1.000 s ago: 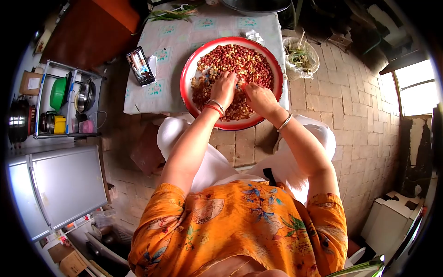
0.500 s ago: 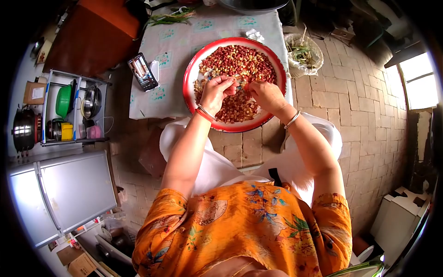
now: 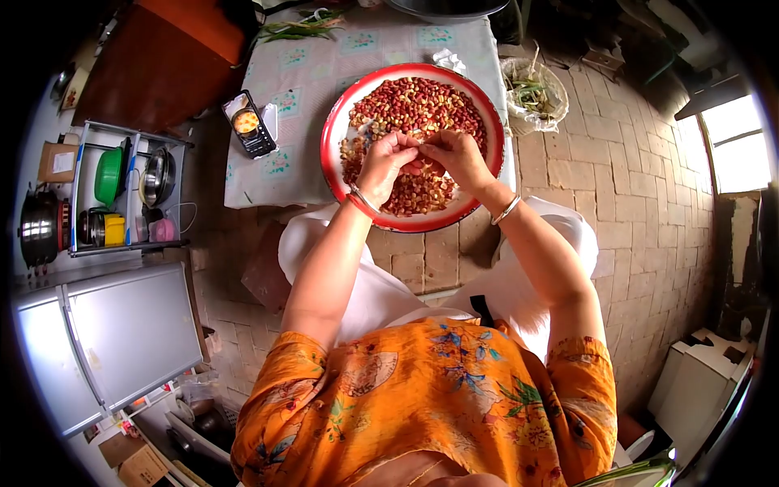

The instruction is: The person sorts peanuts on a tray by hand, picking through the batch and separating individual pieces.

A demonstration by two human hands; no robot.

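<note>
A white basin with a red rim [image 3: 331,146] holds a layer of small red and yellowish kernels [image 3: 418,101], with browner bits [image 3: 418,195] on the near side. Over the middle of the basin, my left hand [image 3: 389,166] and my right hand [image 3: 458,158] meet at the fingertips. The thumb and index finger of each hand are pinched together. Whatever lies between the fingertips is too small to make out. A bracelet sits on each wrist, with a red band on the left one.
On the patterned tablecloth [image 3: 296,170] a lit phone [image 3: 250,126] leans at the left. Green stalks [image 3: 300,28], a crumpled tissue [image 3: 449,61] and a dark bowl [image 3: 446,6] lie farther back. A lined basket [image 3: 535,97] stands right of the table. Shelves [image 3: 134,174] are at the left.
My hands were apart, the left one lower toward the kernels; both have lifted and come together at the fingertips. The phone's screen picture is different.
</note>
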